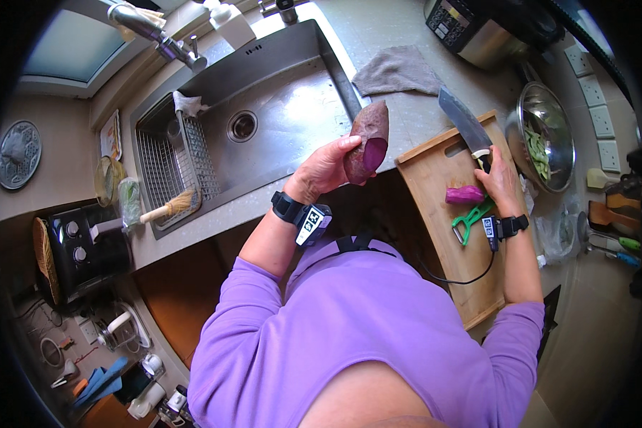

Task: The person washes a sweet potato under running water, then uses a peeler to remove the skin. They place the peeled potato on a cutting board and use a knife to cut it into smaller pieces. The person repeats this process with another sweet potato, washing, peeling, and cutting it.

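Observation:
My left hand [321, 170] is closed round a purple sweet potato [370, 128], held up near the sink's front edge. Most of its brown-red skin is on, and a patch of bright purple flesh shows low on its right side. On the right, my right hand [501, 182] grips the dark handle of a kitchen knife [464, 120], its wide blade pointing away over the far end of the wooden cutting board [453, 260]. Beside that hand, a peeled purple sweet potato piece [464, 195] lies on the board. A green peeler [469, 221] rests just nearer to me, partly under my right wrist.
A steel sink [285, 93] with a wire basket [165, 160] and a short brush [172, 205] lies left. Behind the board are a grey cloth [398, 71] and a rice cooker [485, 32]. At right stands a steel bowl [524, 143] with green peelings or leaves.

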Demonstrator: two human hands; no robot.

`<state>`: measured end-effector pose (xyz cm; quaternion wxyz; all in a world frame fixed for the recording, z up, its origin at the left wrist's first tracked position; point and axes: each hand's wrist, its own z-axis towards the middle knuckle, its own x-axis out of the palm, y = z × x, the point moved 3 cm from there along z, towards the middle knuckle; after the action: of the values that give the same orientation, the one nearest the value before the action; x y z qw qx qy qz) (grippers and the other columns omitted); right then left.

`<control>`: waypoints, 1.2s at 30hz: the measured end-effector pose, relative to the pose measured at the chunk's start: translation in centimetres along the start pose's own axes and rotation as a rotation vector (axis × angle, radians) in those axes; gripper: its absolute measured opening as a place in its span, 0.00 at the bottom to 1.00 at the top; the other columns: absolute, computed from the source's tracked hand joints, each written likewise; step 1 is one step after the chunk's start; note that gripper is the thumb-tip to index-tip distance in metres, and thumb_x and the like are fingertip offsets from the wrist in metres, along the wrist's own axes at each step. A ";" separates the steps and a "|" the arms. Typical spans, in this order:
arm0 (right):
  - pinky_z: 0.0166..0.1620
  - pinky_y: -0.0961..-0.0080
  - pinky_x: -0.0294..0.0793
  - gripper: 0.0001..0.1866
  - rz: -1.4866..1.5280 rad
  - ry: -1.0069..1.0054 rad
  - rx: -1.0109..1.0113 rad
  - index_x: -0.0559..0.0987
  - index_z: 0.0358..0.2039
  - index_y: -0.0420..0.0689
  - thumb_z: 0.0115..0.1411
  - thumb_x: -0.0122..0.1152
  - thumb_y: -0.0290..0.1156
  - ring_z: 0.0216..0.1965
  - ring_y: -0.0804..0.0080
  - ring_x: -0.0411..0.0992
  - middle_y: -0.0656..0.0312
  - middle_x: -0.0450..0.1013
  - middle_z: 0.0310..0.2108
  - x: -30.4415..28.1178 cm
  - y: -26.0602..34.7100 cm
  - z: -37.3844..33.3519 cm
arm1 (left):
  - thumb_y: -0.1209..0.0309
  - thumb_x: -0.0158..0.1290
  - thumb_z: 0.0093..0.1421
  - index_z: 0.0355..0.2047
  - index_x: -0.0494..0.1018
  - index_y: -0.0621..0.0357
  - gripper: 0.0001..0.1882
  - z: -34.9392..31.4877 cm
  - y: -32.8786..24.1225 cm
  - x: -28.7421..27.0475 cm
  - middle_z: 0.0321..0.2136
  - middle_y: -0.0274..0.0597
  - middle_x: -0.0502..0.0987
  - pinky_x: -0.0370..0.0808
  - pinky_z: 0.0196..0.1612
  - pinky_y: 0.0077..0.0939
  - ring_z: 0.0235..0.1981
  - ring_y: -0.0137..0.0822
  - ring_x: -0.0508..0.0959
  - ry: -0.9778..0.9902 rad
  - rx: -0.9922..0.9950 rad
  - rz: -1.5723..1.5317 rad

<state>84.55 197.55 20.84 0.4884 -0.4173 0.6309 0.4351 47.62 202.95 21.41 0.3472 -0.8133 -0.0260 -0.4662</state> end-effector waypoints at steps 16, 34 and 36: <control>0.42 0.82 0.71 0.25 1.472 0.651 -0.173 0.70 0.51 0.37 0.56 0.61 0.36 0.44 0.78 0.69 0.61 0.71 0.45 0.1 31.5 -1.0 | 0.58 0.49 0.60 0.54 0.59 0.55 0.25 -6.8 -5.2 -5.1 0.39 0.40 0.70 0.77 0.29 0.25 0.34 0.29 0.74 -0.069 0.183 0.140; 0.38 0.80 0.74 0.16 1.241 0.876 -0.236 0.74 0.42 0.35 0.55 0.56 0.31 0.36 0.77 0.72 0.60 0.73 0.36 1.8 40.2 4.2 | 0.63 0.49 0.61 0.55 0.57 0.59 0.25 -9.5 -9.0 -9.9 0.42 0.40 0.68 0.73 0.40 0.23 0.39 0.27 0.71 -0.245 0.283 0.138; 0.39 0.80 0.75 0.15 1.212 0.913 -0.275 0.73 0.42 0.34 0.56 0.54 0.29 0.36 0.77 0.73 0.60 0.73 0.36 1.5 40.7 5.5 | 0.63 0.49 0.61 0.55 0.57 0.59 0.25 -9.1 -9.5 -9.8 0.41 0.39 0.69 0.73 0.39 0.23 0.38 0.27 0.71 -0.267 0.320 0.104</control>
<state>46.98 213.77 24.33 -0.2003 -0.1937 0.8284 0.4859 31.88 207.55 21.89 0.4890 -0.8026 -0.1033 -0.3257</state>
